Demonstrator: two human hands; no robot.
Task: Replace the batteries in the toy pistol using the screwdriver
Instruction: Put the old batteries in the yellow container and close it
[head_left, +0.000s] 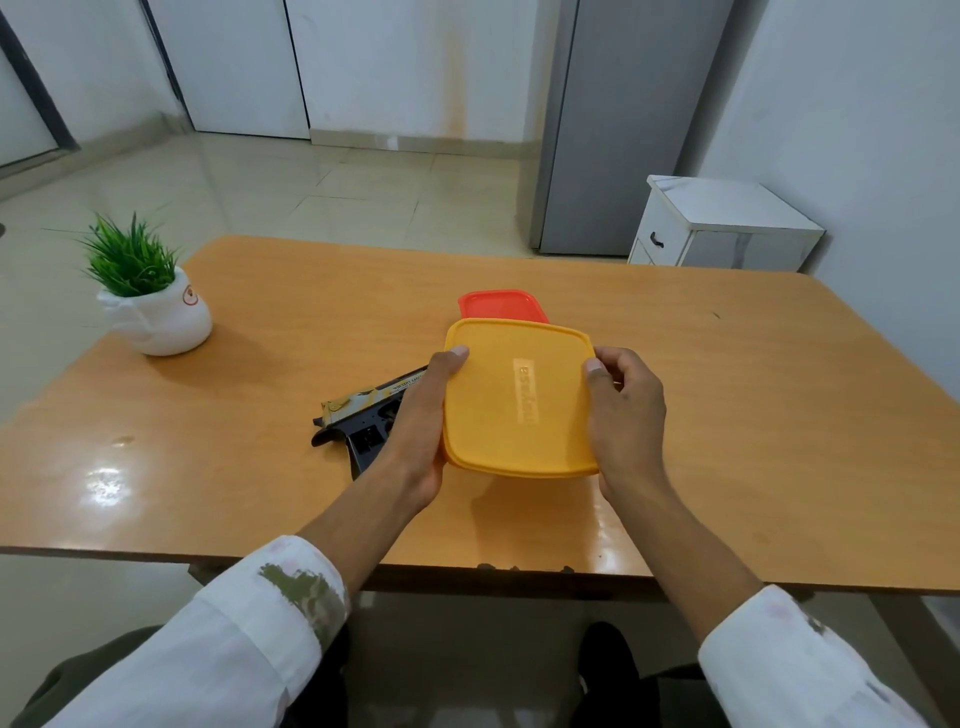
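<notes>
Two hands hold one yellow box (519, 400) by its sides, a bit above the table (779, 389). The left hand (421, 431) wraps the left edge with its thumb on the lid. The right hand (626, 415) wraps the right edge the same way. I see no screwdriver and no batteries, so I think they are inside and the box must be opened next. It would be best to set the box down flat, hold the bottom with one hand, and lift one corner of the lid slowly so nothing spills.

The toy pistol (363, 421) lies flat on the table, just left of the left hand, which hides part of it. It is black below and yellow and white on top, with small words printed there.
</notes>
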